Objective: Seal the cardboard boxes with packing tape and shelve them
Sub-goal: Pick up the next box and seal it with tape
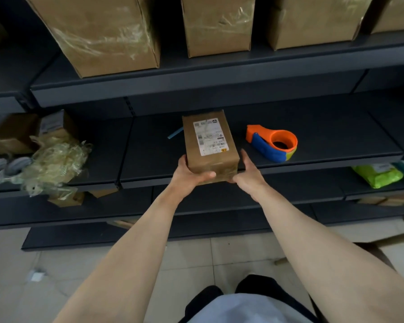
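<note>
The left hand (187,176) and right hand (247,177) clasp the box (210,145) at its near end; from this grip its long axis runs straight ahead over the shelf (331,145). The tape dispenser (272,143) lies right of the grip, nearer the right hand.

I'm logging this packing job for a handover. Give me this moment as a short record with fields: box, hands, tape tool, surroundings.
box: small labelled box, held at the middle shelf front edge
left hand: grips the near left corner
right hand: grips the near right corner
tape dispenser: lies on that shelf, right of the box, untouched
upper shelf: large boxes in a row
far left: wad of crumpled clear plastic
</note>
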`<state>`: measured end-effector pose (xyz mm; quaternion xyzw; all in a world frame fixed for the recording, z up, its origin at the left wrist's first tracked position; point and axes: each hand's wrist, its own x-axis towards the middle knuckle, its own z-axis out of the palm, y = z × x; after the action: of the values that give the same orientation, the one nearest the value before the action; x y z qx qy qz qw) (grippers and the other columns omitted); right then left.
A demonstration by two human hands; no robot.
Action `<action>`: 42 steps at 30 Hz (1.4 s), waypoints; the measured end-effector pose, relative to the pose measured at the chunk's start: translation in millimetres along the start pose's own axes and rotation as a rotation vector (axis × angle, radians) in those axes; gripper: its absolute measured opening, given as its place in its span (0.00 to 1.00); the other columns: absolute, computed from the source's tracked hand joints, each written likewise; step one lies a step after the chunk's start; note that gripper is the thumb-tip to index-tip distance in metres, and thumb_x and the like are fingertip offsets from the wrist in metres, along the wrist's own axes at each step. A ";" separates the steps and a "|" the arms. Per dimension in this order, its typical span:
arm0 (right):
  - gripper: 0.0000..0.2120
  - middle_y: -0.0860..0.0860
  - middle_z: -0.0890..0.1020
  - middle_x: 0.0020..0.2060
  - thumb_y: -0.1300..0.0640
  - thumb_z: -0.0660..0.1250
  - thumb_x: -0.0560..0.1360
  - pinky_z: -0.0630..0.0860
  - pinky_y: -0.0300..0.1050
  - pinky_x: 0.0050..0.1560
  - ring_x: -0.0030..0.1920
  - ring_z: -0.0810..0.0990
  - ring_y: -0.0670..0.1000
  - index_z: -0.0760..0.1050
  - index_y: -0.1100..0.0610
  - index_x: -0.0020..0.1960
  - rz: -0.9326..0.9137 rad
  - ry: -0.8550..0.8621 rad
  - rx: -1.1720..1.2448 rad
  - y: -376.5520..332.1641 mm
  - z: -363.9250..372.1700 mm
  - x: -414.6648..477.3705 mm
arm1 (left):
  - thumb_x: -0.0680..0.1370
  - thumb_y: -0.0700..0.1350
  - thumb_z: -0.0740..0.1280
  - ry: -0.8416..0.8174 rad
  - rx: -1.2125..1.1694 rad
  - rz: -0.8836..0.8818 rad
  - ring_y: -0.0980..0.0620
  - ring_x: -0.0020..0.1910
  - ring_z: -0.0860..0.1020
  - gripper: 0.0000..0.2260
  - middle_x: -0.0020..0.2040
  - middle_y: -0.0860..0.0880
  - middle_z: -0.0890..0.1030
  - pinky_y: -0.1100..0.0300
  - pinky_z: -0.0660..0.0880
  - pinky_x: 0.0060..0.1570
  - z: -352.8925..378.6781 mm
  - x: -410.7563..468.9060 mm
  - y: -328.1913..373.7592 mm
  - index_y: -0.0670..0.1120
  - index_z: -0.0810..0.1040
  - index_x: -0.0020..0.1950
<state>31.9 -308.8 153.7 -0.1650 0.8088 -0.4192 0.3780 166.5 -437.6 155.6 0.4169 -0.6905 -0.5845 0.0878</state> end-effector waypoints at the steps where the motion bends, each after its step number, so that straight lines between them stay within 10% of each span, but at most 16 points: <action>1: 0.50 0.52 0.58 0.76 0.58 0.75 0.70 0.62 0.56 0.71 0.75 0.59 0.56 0.44 0.43 0.78 -0.033 -0.009 0.011 -0.7 3.9 -0.5 | 0.63 0.51 0.80 0.021 0.041 0.029 0.55 0.58 0.74 0.46 0.60 0.54 0.75 0.61 0.71 0.56 3.7 0.4 -0.8 0.47 0.58 0.73; 5: 0.51 0.53 0.67 0.72 0.53 0.77 0.68 0.64 0.57 0.71 0.72 0.66 0.55 0.44 0.47 0.78 -0.095 0.040 0.028 -2.9 19.4 3.0 | 0.64 0.47 0.80 0.113 0.189 0.091 0.56 0.54 0.74 0.40 0.56 0.54 0.76 0.63 0.70 0.49 13.9 3.8 1.2 0.46 0.62 0.69; 13: 0.23 0.51 0.78 0.49 0.51 0.74 0.71 0.72 0.42 0.50 0.55 0.78 0.54 0.71 0.57 0.62 -0.179 0.270 -0.026 7.9 30.9 3.0 | 0.68 0.48 0.77 0.244 0.321 0.128 0.53 0.45 0.77 0.21 0.47 0.53 0.77 0.66 0.70 0.35 8.2 7.5 -8.2 0.47 0.71 0.54; 31: 0.31 0.53 0.76 0.62 0.51 0.71 0.74 0.68 0.40 0.58 0.63 0.73 0.52 0.63 0.57 0.72 -0.366 0.242 0.095 3.5 18.3 -40.2 | 0.70 0.44 0.76 0.322 0.095 0.250 0.53 0.58 0.77 0.33 0.58 0.51 0.79 0.57 0.75 0.59 14.5 -50.9 8.0 0.46 0.67 0.71; 42: 0.27 0.51 0.78 0.59 0.54 0.71 0.73 0.73 0.46 0.61 0.60 0.76 0.51 0.67 0.57 0.69 -0.558 0.185 0.112 36.4 -49.2 -129.3 | 0.68 0.46 0.77 0.516 0.130 0.305 0.56 0.49 0.78 0.28 0.49 0.55 0.80 0.64 0.75 0.48 76.3 -154.3 26.1 0.47 0.73 0.66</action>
<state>82.1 -184.4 203.5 -0.3210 0.7389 -0.5640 0.1813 206.0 -277.7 212.1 0.4480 -0.7358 -0.3942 0.3202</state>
